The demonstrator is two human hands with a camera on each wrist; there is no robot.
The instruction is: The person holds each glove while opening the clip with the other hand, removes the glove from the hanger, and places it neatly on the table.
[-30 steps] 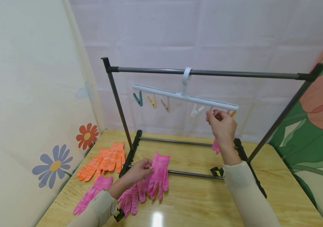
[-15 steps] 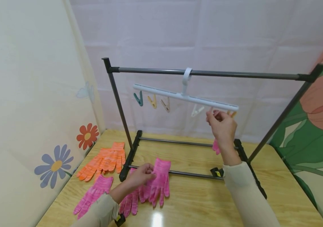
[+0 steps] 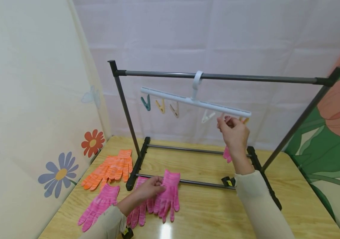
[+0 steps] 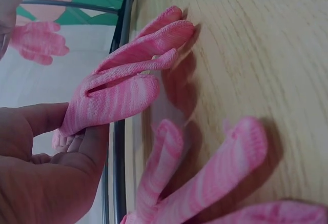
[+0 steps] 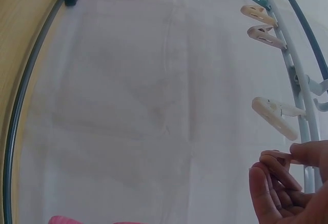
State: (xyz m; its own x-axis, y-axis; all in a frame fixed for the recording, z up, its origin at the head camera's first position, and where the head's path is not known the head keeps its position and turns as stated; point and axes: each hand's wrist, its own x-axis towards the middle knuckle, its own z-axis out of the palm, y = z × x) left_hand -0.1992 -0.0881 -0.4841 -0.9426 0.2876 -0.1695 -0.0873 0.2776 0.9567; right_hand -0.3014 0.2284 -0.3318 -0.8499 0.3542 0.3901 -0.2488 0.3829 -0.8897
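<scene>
My left hand [image 3: 146, 192] pinches a pink striped glove [image 3: 171, 194] near its cuff; the glove's fingers hang down toward the table in the left wrist view. My right hand [image 3: 235, 134] is raised to the right end of a pale blue clip hanger [image 3: 170, 96]. Between its thumb and fingers it pinches a pinkish clothespin [image 5: 281, 170] attached to the bar. A white clothespin [image 3: 208, 116] hangs just left of that hand, and an orange-yellow one [image 3: 244, 120] just right. Another pink glove [image 4: 38, 42] hangs below the hanger's right end, mostly hidden behind my right arm in the head view.
The hanger hooks over a dark metal rack [image 3: 158, 74] standing on the wooden table [image 3: 205, 212]. Green [image 3: 146, 103], yellow [image 3: 160, 106] and beige [image 3: 174, 109] clothespins hang at left. Orange gloves [image 3: 114, 167] and pink gloves [image 3: 101, 205] lie on the table's left side.
My left hand has lowered slightly and shifted right, bringing the pink glove down with it. My right hand stays at the pinkish clothespin.
</scene>
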